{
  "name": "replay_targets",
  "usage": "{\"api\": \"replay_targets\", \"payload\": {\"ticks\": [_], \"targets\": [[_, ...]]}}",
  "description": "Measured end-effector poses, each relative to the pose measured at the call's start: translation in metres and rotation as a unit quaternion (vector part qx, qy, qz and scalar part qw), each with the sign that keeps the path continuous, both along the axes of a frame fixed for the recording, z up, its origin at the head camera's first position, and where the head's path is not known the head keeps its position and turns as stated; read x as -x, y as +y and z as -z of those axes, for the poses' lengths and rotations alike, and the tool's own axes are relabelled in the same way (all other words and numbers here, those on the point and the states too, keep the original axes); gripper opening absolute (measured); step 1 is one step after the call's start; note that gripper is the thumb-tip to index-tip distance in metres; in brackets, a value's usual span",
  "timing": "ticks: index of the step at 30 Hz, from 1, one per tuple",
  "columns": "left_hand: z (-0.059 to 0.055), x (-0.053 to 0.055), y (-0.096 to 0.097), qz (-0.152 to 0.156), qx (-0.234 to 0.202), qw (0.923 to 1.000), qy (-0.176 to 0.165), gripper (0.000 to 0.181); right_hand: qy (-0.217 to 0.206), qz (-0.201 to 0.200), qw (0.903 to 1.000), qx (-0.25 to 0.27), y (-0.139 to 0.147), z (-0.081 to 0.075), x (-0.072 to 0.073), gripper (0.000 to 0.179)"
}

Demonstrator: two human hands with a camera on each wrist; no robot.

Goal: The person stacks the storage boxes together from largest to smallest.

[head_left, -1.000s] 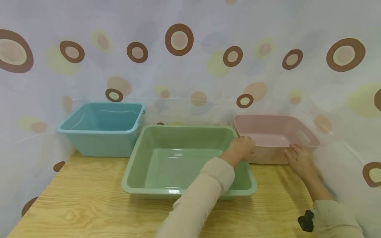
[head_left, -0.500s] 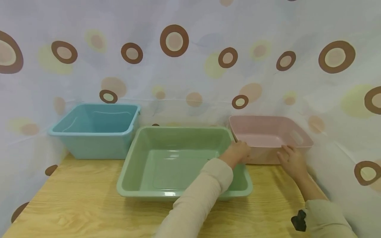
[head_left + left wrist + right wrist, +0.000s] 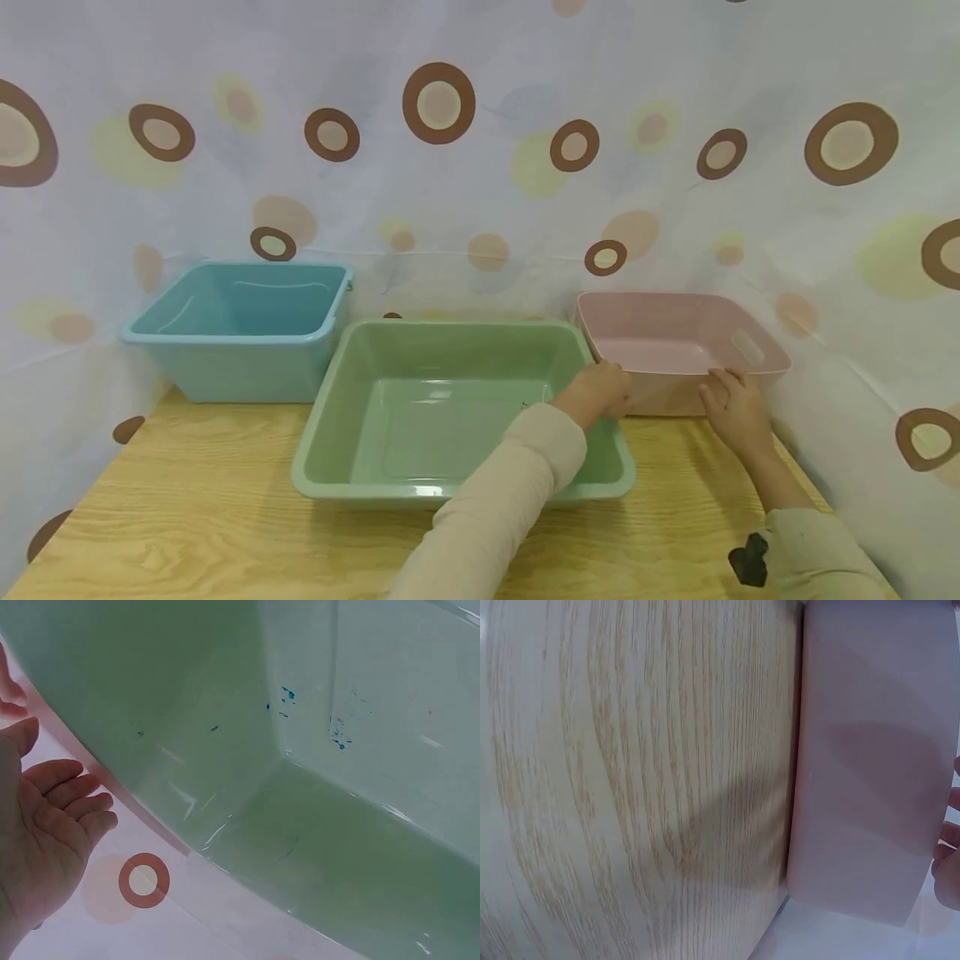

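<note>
In the head view, a shallow pink bin (image 3: pixel 675 393) with an oval handle slot stands at the right. My left hand (image 3: pixel 600 390) reaches across the green basin (image 3: pixel 442 492) to the pink bin's front left corner. In the left wrist view, its palm and loosely curled fingers (image 3: pixel 79 799) show, with nothing seen between fingers and thumb; whether it touches the bin is unclear. My right hand (image 3: pixel 742 412) rests its fingertips on the pink bin's front rim, thumb apart. In the right wrist view, those fingers (image 3: pixel 950 840) are cut off by the edge, beside the bin's wall (image 3: pixel 870 765).
A deep blue bin (image 3: pixel 247 367) stands on the left. All three containers sit on a wooden table (image 3: pixel 187 500), against a patterned curtain (image 3: pixel 480 192). Small blue marks (image 3: pixel 288 695) dot the green basin's inside. The green basin lies close against the pink bin.
The whole head view has shifted a little. My left hand has sunk slightly at the pink bin's corner. The right hand stays on the rim, and the containers keep their places.
</note>
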State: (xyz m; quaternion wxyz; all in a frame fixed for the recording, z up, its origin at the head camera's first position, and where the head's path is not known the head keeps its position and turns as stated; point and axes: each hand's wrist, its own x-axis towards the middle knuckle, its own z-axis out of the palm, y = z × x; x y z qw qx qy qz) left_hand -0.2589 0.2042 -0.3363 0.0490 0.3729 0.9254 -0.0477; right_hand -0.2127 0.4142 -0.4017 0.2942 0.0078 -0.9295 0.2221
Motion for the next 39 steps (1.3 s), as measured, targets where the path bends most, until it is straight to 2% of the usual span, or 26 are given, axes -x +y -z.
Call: {"api": "replay_targets", "payload": {"ticks": [8,13,21,30,39], "targets": [[-0.0018,-0.0030,0.0001,0.001,0.009,1.0000,0.000,0.032,-0.025,0.006,0.9997,0.004,-0.0025,-0.0035,-0.0040,0.034],[-0.0014,-0.0029,0.0003,-0.002,0.008,1.0000,-0.001,0.033,-0.011,0.000,0.9999,-0.002,-0.0028,-0.0051,-0.0047,0.032],[-0.0021,-0.0049,0.0007,-0.010,0.021,0.9997,-0.006,0.036,-0.039,-0.003,0.9992,0.001,-0.0009,-0.0063,-0.0059,0.034],[-0.0026,-0.0077,0.0012,-0.010,0.028,0.9995,-0.010,0.036,-0.029,-0.006,0.9996,-0.004,0.0002,-0.0058,-0.0084,0.033],[-0.0026,-0.0096,-0.0008,0.001,0.031,0.9995,0.006,0.035,-0.015,-0.021,0.9996,-0.010,0.0027,-0.0040,-0.0094,0.032]]}}
